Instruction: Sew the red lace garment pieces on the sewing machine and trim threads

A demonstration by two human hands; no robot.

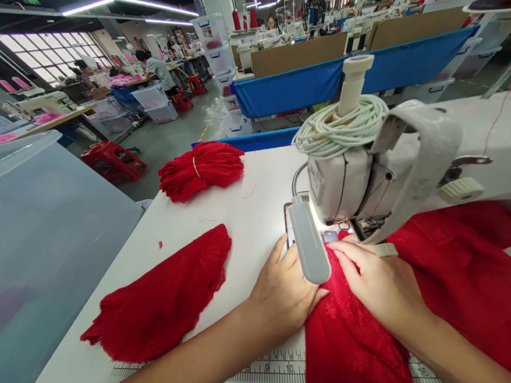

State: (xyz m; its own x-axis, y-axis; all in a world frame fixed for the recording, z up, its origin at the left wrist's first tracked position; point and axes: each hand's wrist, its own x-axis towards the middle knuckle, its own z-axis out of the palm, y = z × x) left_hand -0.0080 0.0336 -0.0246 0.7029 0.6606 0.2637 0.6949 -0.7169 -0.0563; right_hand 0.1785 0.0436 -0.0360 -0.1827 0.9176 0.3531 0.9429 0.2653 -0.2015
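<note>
My left hand lies flat on the white table, fingers stretched toward the needle plate, its thumb touching the edge of the red lace fabric. My right hand rests open on top of that fabric, fingers pointing at the presser foot of the white sewing machine. The machine's lamp bar hides part of my left fingers. The fabric runs under the machine arm and spreads to the right.
A loose pile of red lace pieces lies left of my hands. A tied red bundle sits further back. A translucent plastic bin stands at left. A printed ruler marks the table's front edge. Other people work at far tables.
</note>
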